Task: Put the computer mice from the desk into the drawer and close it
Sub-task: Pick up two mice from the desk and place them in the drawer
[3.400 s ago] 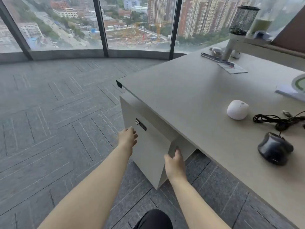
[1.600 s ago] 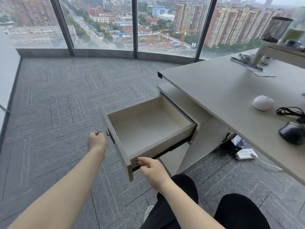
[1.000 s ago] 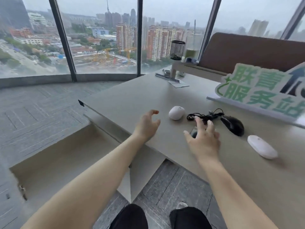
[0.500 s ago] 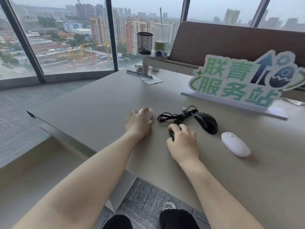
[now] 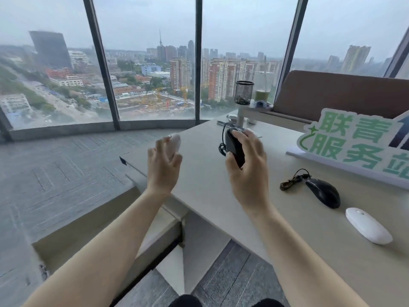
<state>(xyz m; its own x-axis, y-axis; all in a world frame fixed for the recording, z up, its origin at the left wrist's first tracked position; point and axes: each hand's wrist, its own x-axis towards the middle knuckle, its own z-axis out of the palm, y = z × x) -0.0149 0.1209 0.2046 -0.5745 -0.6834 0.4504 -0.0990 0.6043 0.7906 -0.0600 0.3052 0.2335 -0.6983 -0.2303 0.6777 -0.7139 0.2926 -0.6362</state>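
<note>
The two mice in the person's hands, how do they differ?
The white mouse in the left hand is pale and shows no cord; the black mouse in the right hand is dark, with a cable dangling from it. Both are lifted off the desk.

The only readable text stands on a white cut-out sign (image 5: pixel 354 147) at about three o'clock, standing upright on the desk (image 5: pixel 287 229) along its far edge. Large green Chinese characters run in two rows: 联青 above and 服务 below, followed by a character cut off by the frame edge. A small green star sits at its upper left.
</note>
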